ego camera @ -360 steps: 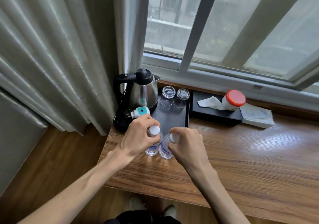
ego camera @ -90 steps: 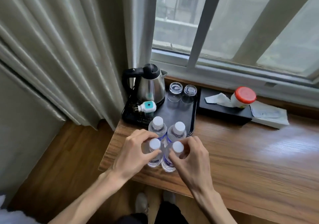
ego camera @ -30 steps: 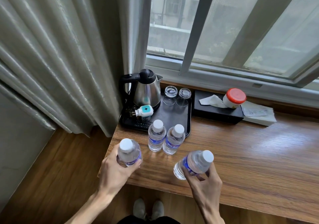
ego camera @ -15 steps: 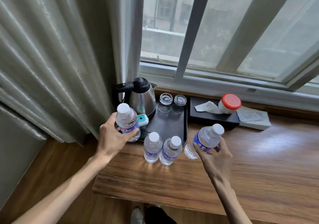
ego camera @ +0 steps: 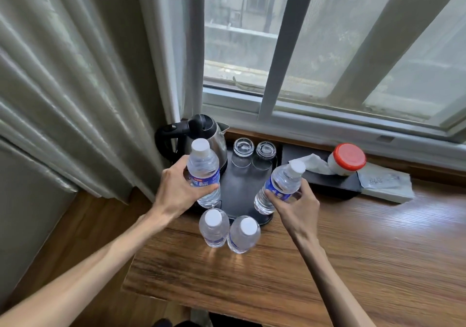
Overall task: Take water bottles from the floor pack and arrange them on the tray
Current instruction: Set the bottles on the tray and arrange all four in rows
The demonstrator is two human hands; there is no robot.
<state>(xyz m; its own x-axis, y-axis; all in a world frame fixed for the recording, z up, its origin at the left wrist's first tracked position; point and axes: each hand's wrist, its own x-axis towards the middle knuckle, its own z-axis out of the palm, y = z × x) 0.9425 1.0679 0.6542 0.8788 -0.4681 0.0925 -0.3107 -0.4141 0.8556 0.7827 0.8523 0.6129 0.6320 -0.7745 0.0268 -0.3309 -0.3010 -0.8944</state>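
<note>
Left hand (ego camera: pixel 176 193) fingers clamped around the label band of a water bottle (ego camera: pixel 203 173), held roughly upright, white cap up, base hanging over the near-left corner of the black tray (ego camera: pixel 242 190); can't tell if the base touches the tray. Right hand (ego camera: pixel 295 205) fingers wrapped around the lower half of a second bottle (ego camera: pixel 280 188), tilted with its cap leaning up and away to the right of the fingers, base low over the tray's right edge. Just below and between both sets of fingers, two more bottles stand upright on the wooden table (ego camera: pixel 327 263): the left standing bottle (ego camera: pixel 213 228) and the right standing bottle (ego camera: pixel 244 234), touching or nearly touching each other, right at the tray's near rim. Beyond the left fingers, a steel kettle (ego camera: pixel 214 137) sits at the tray's far-left. Beyond and between both hands, two upturned glasses (ego camera: pixel 253 154) at the tray's far edge. Past the right fingers, a black tissue box (ego camera: pixel 327 183) and a red-lidded jar (ego camera: pixel 346 159) by the window sill.
</note>
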